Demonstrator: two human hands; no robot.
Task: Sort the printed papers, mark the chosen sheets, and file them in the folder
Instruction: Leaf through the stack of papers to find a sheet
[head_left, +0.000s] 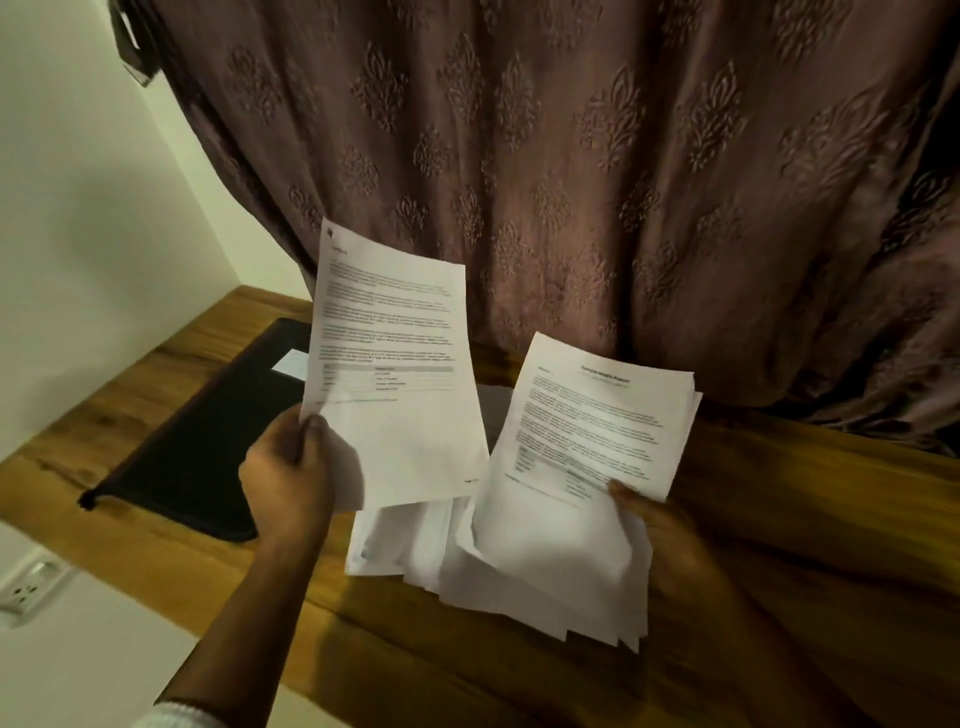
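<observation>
My left hand (291, 473) pinches the lower left edge of a single printed sheet (389, 364) and holds it upright above the table. My right hand (665, 535) grips a stack of printed papers (582, 467) from its right side, thumb on the top page, which shows a title and text blocks. The stack's lower edges fan out unevenly. More white sheets (395, 540) lie flat on the wood between my hands. A black zipped folder (208, 447) lies shut on the table to the left, partly hidden behind the raised sheet.
The wooden table (779, 519) runs diagonally, its front edge at lower left. A patterned brown curtain (571, 156) hangs right behind it. A white wall with a power socket (31, 587) is at left. A white label (291, 364) sits on the folder.
</observation>
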